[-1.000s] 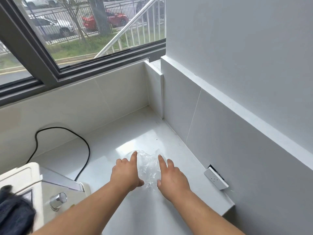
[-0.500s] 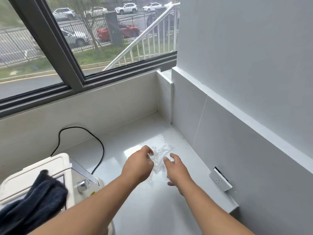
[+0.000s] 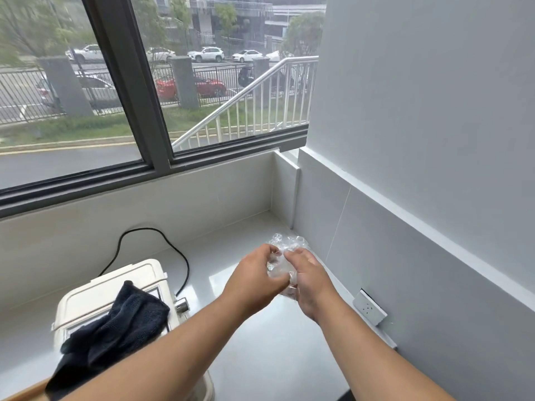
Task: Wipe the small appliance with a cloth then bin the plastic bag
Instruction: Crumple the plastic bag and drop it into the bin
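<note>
A clear plastic bag [image 3: 285, 250] is crumpled into a ball between both hands, lifted above the white counter [image 3: 269, 351]. My left hand [image 3: 254, 277] closes on its left side and my right hand [image 3: 308, 280] grips its right side. A small cream-white appliance [image 3: 115, 287] with a metal knob stands at the lower left of the counter. A dark navy cloth [image 3: 115, 325] lies draped over its top and front. My left forearm crosses in front of the appliance's base.
A black power cord [image 3: 173, 250] loops from the appliance along the tiled back wall. A white wall socket [image 3: 369, 311] sits low on the right wall by the counter edge. A window [image 3: 144, 82] spans the back; grey walls close the right corner.
Both hands went from flat on the bag to gathering it, and now hold it crumpled and raised off the counter. The view has tilted up and more of the appliance shows.
</note>
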`<state>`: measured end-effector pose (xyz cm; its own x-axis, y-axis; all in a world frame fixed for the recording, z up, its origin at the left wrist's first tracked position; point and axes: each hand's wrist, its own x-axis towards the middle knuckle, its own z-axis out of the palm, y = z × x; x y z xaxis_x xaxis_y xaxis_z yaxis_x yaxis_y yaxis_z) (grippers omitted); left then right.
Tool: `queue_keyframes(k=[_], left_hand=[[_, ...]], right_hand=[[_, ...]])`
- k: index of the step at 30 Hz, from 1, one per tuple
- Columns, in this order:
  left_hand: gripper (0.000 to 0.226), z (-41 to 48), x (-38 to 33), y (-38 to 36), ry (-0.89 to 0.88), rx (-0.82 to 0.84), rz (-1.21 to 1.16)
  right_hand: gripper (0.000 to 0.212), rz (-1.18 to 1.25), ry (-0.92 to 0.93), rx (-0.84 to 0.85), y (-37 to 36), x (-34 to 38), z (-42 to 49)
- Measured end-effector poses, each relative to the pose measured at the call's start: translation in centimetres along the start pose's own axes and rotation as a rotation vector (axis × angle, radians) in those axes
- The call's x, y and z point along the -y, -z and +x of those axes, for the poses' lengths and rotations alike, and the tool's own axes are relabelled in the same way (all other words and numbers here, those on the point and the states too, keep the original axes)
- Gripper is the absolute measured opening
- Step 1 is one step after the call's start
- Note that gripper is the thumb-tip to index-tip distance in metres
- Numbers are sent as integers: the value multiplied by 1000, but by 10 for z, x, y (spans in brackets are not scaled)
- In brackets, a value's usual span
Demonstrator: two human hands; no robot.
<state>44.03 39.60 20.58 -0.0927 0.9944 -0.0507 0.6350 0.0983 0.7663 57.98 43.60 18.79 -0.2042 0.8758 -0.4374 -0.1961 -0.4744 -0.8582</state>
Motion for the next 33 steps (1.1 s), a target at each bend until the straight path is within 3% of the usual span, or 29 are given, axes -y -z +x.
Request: queue_keyframes(k=[3, 10, 15, 18, 22, 26, 30, 33], left_hand=[[66, -18, -2, 20, -148, -39, 142], [112, -65, -16, 61, -423, -139, 189], [123, -76, -29, 89, -452, -295, 397], [114, -79, -36, 110, -424, -301, 526], [82, -85, -42, 147, -454, -238, 564], [63, -93, -37, 176, -473, -222, 501], [46, -104, -35, 192, -490, -304, 386], [47, -112, -35, 194, -498, -308, 220]], right_hand=[[14, 9, 100, -1, -15, 12, -20], [37, 7, 239, 1, -54, 43, -78], [32, -111, 297, 79, -81, 54, -118], [28, -160, 319, 113, -96, 56, -136], [14, -218, 357, 164, -115, 58, -156], [39, -296, 387, 205, -133, 62, -173], [66, -315, 446, 101, -150, 59, -183], [73, -274, 370, 132, -153, 60, -191]])
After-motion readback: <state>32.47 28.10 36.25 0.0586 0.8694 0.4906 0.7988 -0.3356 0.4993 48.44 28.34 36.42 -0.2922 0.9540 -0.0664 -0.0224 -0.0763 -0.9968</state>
